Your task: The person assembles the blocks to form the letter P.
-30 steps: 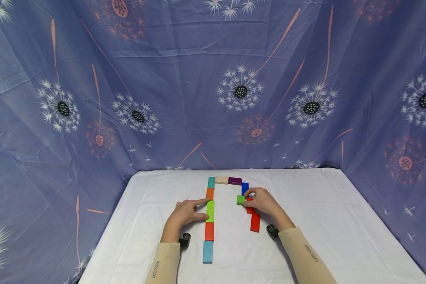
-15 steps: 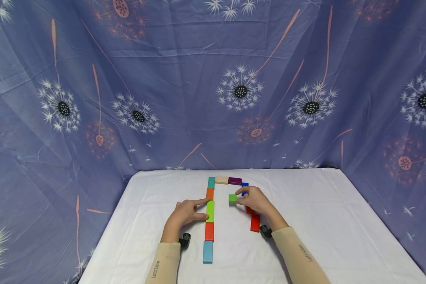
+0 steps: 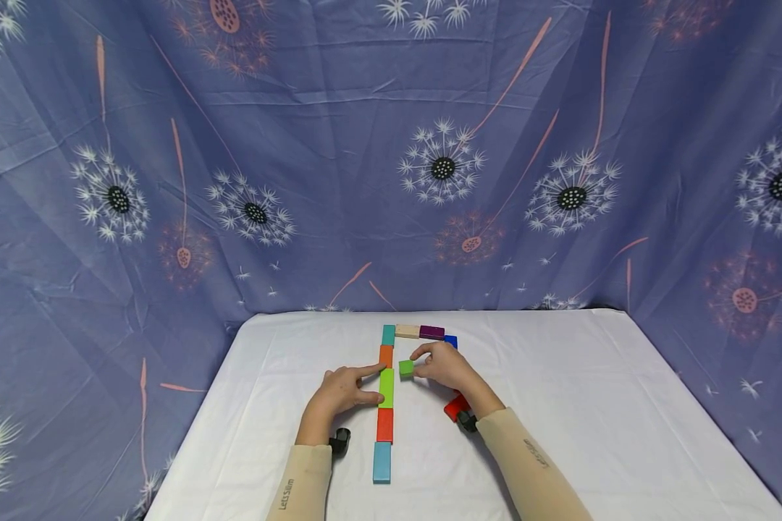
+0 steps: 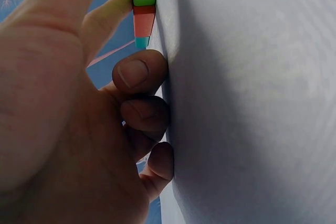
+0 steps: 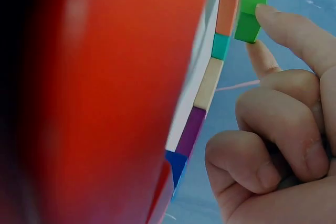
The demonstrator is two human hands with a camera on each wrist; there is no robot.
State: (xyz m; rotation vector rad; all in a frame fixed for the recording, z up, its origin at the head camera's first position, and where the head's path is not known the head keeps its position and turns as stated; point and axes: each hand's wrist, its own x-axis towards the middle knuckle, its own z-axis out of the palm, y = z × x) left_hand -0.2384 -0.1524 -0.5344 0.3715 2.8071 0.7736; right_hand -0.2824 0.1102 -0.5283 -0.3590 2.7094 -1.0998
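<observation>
The index finger and thumb of my left hand (image 3: 342, 391) are stretched out and touch the left side of a light green block (image 3: 387, 388), part of a straight row. Its other fingers curl down onto the cloth in the left wrist view. My right hand (image 3: 444, 364) pinches a small green block (image 3: 407, 369) between thumb and index finger, just right of the row. The right wrist view shows this green block (image 5: 251, 11) above the cloth, the remaining fingers folded.
The row also has teal (image 3: 388, 335), orange (image 3: 386, 355), red (image 3: 384, 425) and blue (image 3: 381, 463) blocks. Cream (image 3: 407, 331), purple (image 3: 432, 332) and dark blue (image 3: 452, 341) blocks bend right. A red block (image 3: 455, 407) lies against the right wrist camera (image 3: 467, 421).
My right hand has carried the small green block left toward the row. The nearer red block has shifted left and turned beside the wrist camera. My left hand stays put.
</observation>
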